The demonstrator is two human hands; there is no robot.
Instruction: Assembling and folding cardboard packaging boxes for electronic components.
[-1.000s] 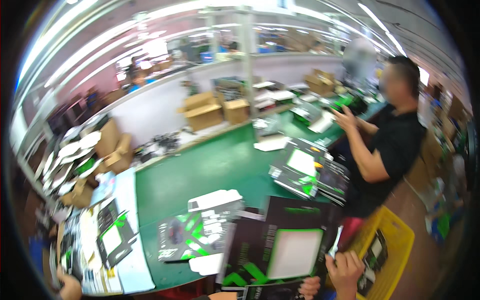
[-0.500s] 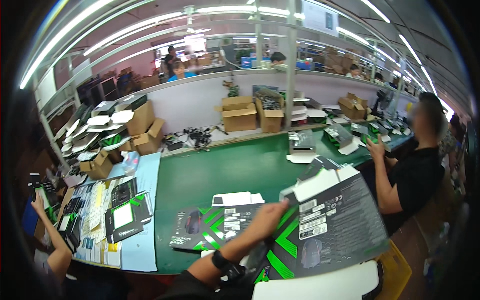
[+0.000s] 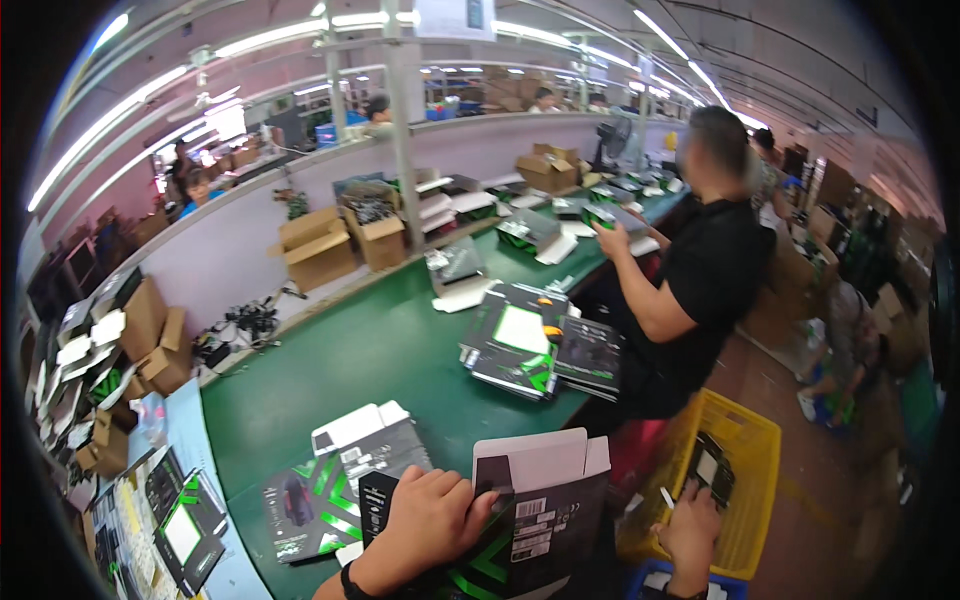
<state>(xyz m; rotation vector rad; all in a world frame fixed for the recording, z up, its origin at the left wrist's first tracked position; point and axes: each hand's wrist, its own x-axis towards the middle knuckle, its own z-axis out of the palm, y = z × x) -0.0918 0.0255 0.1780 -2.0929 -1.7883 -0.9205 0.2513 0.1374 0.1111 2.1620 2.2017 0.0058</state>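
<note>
My left hand [image 3: 430, 520], with a dark band on its wrist, is closed on the edge of an open black and green carton [image 3: 555, 530] whose white flaps stand up. Left of this hand, another black and green carton [image 3: 305, 505] lies on the green table, a mouse picture printed on it. My right hand [image 3: 690, 525] reaches over the yellow crate [image 3: 755, 490], its fingers apart. Just beyond its fingertips is a flat dark box [image 3: 710, 468] in the crate. A small white piece [image 3: 667, 497] shows by that hand; whether they touch I cannot tell.
A stack of cartons [image 3: 515, 340] lies on the green table [image 3: 345, 365] near a co-worker in black [image 3: 715, 260]. Brown boxes [image 3: 318, 250] and black cables [image 3: 250, 320] line the back edge. Printed sheets and flat cartons [image 3: 185, 535] lie at the left.
The view has swung to the right, bringing in the stack and more of the crate. The carton has turned more upright in my left hand. My right hand now shows over the crate.
</note>
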